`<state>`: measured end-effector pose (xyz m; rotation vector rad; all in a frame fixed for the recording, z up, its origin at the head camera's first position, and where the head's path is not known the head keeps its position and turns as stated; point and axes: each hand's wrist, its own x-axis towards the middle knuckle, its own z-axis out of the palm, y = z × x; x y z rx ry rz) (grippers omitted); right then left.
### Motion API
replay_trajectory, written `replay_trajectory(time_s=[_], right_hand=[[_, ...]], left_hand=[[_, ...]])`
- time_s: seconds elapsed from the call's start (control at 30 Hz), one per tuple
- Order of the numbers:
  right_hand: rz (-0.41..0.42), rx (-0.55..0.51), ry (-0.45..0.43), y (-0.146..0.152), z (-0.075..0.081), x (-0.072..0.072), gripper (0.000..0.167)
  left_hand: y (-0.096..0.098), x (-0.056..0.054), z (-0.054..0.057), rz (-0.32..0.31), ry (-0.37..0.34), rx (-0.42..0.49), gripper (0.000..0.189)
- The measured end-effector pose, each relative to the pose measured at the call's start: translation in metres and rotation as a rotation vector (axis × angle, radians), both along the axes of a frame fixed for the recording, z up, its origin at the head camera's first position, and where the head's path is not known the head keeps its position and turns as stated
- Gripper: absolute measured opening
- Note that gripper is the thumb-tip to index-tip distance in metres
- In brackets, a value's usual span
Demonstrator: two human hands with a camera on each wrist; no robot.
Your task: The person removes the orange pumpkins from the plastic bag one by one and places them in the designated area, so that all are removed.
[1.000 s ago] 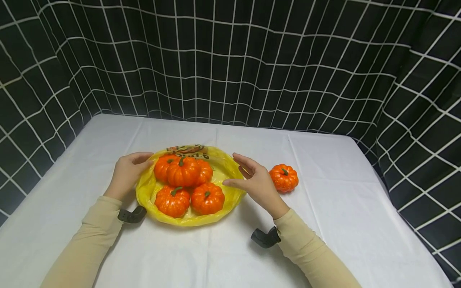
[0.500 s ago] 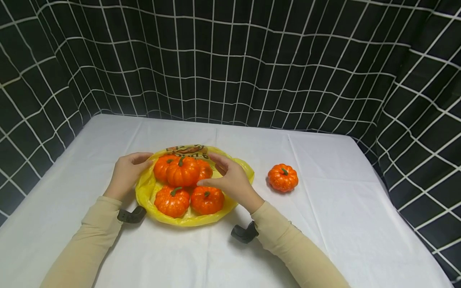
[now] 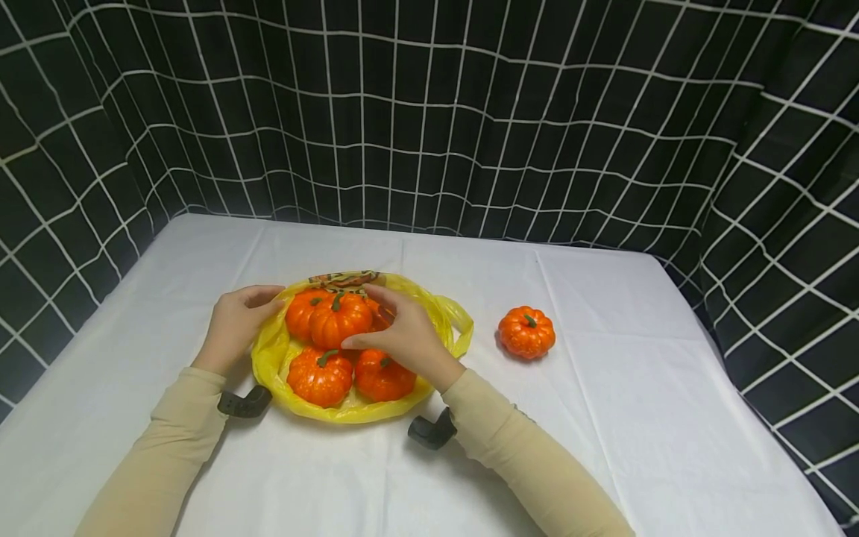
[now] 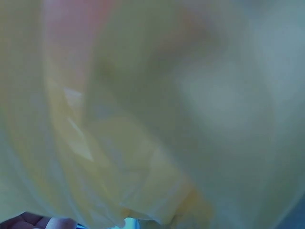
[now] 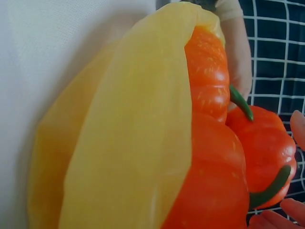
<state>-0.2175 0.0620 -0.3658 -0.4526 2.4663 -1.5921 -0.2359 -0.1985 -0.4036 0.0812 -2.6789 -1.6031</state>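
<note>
A yellow plastic bag [image 3: 267, 358] sits open-mouthed on the table with several small orange pumpkins in it. One pumpkin [image 3: 339, 321] lies on top of others at the back; a front pumpkin [image 3: 321, 379] is beside another pumpkin [image 3: 382, 379] at the front right. My left hand [image 3: 231, 328] holds the bag's left rim between thumb and fingers; yellow plastic [image 4: 143, 143] fills the left wrist view. Over the bag, my right hand [image 3: 406, 335] has thumb and fingers spread around the right side of the top pumpkin, partly covering the pumpkins beneath. In the right wrist view its fingertips [image 5: 298, 128] are close to a pumpkin [image 5: 259, 148].
A single pumpkin [image 3: 526, 333] rests on the white tablecloth [image 3: 624, 388] to the right of the bag. A bag handle [image 3: 463, 324] sticks out at the bag's right side. Behind the table hangs a black curtain [image 3: 429, 112] with a white grid.
My right hand has moved left from the bag's right rim to the top pumpkin. The bag's right handle has flopped outward. The left hand has stayed at the left rim.
</note>
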Motion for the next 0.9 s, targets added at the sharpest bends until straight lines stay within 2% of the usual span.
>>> replay_trajectory(time_s=[0.6,0.77,0.9], right_hand=[[-0.001,0.075,0.067,-0.012,-0.005,-0.002,0.080],[-0.018,0.053,0.061,-0.011,-0.005,-0.003,0.077],[-0.034,-0.007,0.014,-0.008,-0.003,-0.003,0.076]], left_hand=[[0.001,0.000,0.001,0.005,0.007,0.016,0.041],[0.002,0.000,0.001,0.006,0.004,0.012,0.041],[0.001,0.001,0.001,0.008,0.000,0.016,0.041]])
